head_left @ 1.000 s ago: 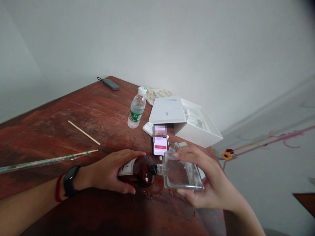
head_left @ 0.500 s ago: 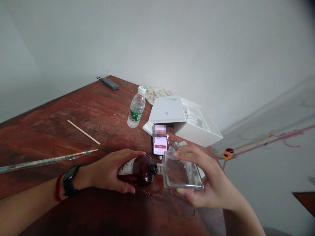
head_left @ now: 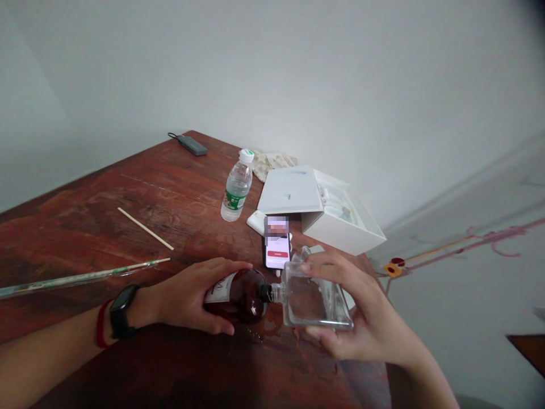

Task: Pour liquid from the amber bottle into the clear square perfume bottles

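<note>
My left hand (head_left: 200, 295) is wrapped round a dark brown bottle (head_left: 249, 298) with a white label, tipped on its side so its black neck points right. In my right hand (head_left: 357, 307) is a clear square glass bottle (head_left: 313, 298), also tilted sideways, gripped between thumb and fingers. Its narrow neck meets the brown bottle's neck, mouth to mouth, above the table. Whether liquid passes between them cannot be made out. Drops of liquid (head_left: 255, 335) lie on the wood just below the necks.
On the brown wooden table (head_left: 97, 227) stand a water bottle (head_left: 237, 190) and an open white box (head_left: 344, 224). Before the box lies a lit phone (head_left: 277, 250). Chopsticks, one loose (head_left: 145, 228) and some wrapped (head_left: 85, 278), lie left. A grey device (head_left: 191, 145) rests at the far corner.
Almost nothing differs. Both hands keep the two bottles neck to neck, and the whole view has shifted by only a trace.
</note>
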Motion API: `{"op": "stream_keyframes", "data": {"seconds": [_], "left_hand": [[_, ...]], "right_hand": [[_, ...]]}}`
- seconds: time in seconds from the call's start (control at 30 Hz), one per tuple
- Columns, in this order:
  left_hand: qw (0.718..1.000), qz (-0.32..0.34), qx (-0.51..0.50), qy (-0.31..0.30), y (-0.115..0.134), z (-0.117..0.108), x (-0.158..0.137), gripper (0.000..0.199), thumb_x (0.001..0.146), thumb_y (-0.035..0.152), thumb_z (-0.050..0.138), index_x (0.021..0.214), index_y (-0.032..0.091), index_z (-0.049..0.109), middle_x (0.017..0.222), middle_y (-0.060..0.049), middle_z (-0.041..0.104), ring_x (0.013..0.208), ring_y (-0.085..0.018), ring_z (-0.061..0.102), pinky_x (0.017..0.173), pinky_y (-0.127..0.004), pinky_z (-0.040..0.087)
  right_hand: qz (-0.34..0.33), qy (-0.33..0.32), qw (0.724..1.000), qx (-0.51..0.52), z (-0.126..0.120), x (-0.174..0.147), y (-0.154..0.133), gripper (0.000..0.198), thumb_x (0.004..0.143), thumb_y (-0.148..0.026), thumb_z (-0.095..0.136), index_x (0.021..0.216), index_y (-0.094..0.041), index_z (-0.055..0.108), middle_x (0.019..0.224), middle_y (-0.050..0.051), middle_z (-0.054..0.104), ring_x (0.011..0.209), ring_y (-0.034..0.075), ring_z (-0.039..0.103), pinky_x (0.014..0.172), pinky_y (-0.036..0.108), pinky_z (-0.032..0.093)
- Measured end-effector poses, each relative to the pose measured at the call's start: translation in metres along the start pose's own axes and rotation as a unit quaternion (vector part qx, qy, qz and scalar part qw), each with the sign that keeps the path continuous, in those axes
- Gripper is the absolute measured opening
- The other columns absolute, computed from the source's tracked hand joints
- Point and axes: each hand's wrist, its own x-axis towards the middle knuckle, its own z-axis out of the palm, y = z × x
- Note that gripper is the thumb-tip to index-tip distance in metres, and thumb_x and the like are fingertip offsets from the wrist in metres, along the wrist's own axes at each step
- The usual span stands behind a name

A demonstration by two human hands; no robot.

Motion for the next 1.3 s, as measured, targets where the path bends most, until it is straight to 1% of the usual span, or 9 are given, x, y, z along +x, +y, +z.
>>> {"op": "stream_keyframes", "data": {"seconds": [0.3, 0.6, 1.0, 1.3], "left_hand": [[1.0, 0.007, 0.013, 0.0, -0.0003, 0.0008, -0.0003, 0.097, 0.081, 0.066, 0.09, 0.16, 0.032, 0.046, 0.148, -0.01, 0.067, 0.131, -0.037, 0.067, 0.118, -0.052, 0.051], [1.0, 0.003, 0.01, -0.005, 0.0001, -0.0003, 0.0002, 0.096, 0.08, 0.064, 0.091, 0.159, 0.031, 0.048, 0.148, -0.01, 0.068, 0.13, -0.037, 0.067, 0.118, -0.053, 0.051], [1.0, 0.006, 0.015, -0.007, -0.0012, -0.0001, 0.0004, 0.097, 0.081, 0.065, 0.091, 0.16, 0.032, 0.046, 0.148, -0.01, 0.067, 0.13, -0.037, 0.067, 0.117, -0.052, 0.051], [1.0, 0.011, 0.011, -0.002, 0.0008, 0.0007, -0.0001, 0.096, 0.081, 0.064, 0.091, 0.16, 0.033, 0.046, 0.147, -0.008, 0.068, 0.13, -0.036, 0.067, 0.118, -0.052, 0.05]], "right_hand": [[-0.002, -0.002, 1.0, -0.004, 0.0009, -0.0003, 0.0008, 0.061, 0.084, -0.032, 0.081, 0.141, -0.024, 0.059, 0.124, 0.011, 0.075, 0.121, 0.032, 0.072, 0.093, 0.045, 0.065], [0.008, -0.004, 1.0, 0.001, 0.0001, -0.0026, 0.0016, 0.062, 0.083, -0.03, 0.081, 0.14, -0.024, 0.06, 0.128, 0.011, 0.073, 0.122, 0.031, 0.072, 0.096, 0.043, 0.065], [0.006, 0.003, 1.0, -0.003, 0.0008, -0.0014, 0.0005, 0.06, 0.084, -0.034, 0.082, 0.139, -0.025, 0.06, 0.124, 0.011, 0.074, 0.118, 0.031, 0.073, 0.094, 0.044, 0.065], [0.011, -0.006, 1.0, -0.001, 0.0005, -0.0033, 0.0017, 0.063, 0.083, -0.032, 0.082, 0.141, -0.025, 0.06, 0.128, 0.011, 0.072, 0.124, 0.032, 0.071, 0.096, 0.044, 0.064]]}}
